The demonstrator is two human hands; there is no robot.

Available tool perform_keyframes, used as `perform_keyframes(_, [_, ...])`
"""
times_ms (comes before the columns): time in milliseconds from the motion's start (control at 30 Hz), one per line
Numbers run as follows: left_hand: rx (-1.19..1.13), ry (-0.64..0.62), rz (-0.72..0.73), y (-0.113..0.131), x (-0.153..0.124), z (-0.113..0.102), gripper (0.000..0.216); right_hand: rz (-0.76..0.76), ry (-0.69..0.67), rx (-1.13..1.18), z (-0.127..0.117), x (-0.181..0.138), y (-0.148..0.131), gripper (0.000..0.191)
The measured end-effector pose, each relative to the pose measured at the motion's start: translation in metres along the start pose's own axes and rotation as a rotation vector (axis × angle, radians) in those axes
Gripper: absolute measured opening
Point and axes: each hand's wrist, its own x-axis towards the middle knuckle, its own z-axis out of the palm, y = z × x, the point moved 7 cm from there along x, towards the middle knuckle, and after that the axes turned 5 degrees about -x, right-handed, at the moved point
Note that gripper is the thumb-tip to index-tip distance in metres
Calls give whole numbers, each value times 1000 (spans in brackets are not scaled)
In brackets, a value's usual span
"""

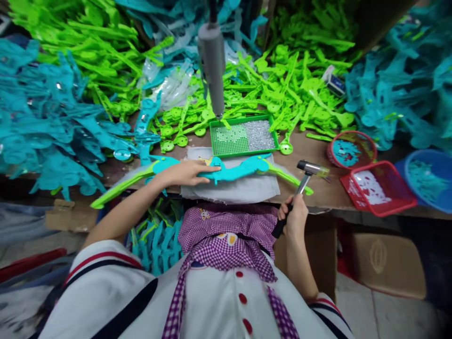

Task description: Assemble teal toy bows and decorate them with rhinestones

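Note:
A toy bow [236,172] with a blue middle and green limbs lies across a folded white cloth [233,192] at the table's front edge. My left hand [188,173] rests palm down on its blue part, index finger stretched along it and thumb by the near edge, holding it against the cloth. To the right, my right hand [295,214] is closed round the black handle of a small hammer [306,175]. The hammer's head is raised near the bow's right limb, its black face to the left and a clear yellowish face to the right.
Behind the cloth stands a green tray [216,152] of small silvery pieces. A grey power screwdriver [213,66] hangs above it. Heaps of green parts [296,89] and blue parts [45,117] fill the back and sides. Red containers [406,203] and a blue basin [438,200] hold small pieces at right.

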Motion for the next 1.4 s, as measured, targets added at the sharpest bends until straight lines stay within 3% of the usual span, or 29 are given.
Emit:
perform_keyframes(100, [120, 96, 15, 12, 7, 31, 52, -28, -29, -38, 8, -2, 0, 55])
perform_keyframes(233, [86, 170, 63, 26, 35, 61, 54, -60, -60, -87, 14, -2, -3, 51])
perform_keyframes(367, [81, 329, 113, 45, 87, 62, 50, -58, -81, -125, 18, -3, -4, 49])
perform_keyframes(467, [90, 375, 90, 57, 128, 63, 48, -128, -107, -210, 20, -5, -10, 46])
perform_keyframes(533, [60, 436, 69, 63, 138, 64, 47, -205, -107, -326, 18, -8, -17, 44])
perform_keyframes(600, [14, 543, 66, 69, 122, 66, 44, -282, -99, -494, 17, -9, -25, 44])
perform_keyframes(700, [-72, 759, -8, 66, 48, 74, 36, -362, -165, -773, 25, -9, -27, 47])
perform_keyframes(733, [-94, 853, -107, 58, 13, 78, 32, -379, -223, -852, 32, -8, -25, 48])
perform_keyframes(833, [-102, 1193, -584, 26, -98, 90, 30, -414, -445, -996, 67, -8, -11, 47])
perform_keyframes(867, [-110, 1253, -713, 17, -125, 96, 33, -416, -511, -1014, 80, -9, -6, 46])
perform_keyframes(933, [-187, 1250, -900, 0, -155, 107, 35, -409, -599, -1032, 102, -10, -1, 44])
perform_keyframes(1067, [-408, 1153, -1001, -19, -151, 125, 28, -434, -653, -1114, 128, -9, 1, 39])
perform_keyframes(1300, [-708, 1261, -1001, -18, -143, 149, 27, -515, -698, -1345, 133, 1, 13, 30])
perform_keyframes(1400, [-890, 1116, -989, -29, -139, 157, 35, -525, -708, -1364, 134, 1, 11, 31])
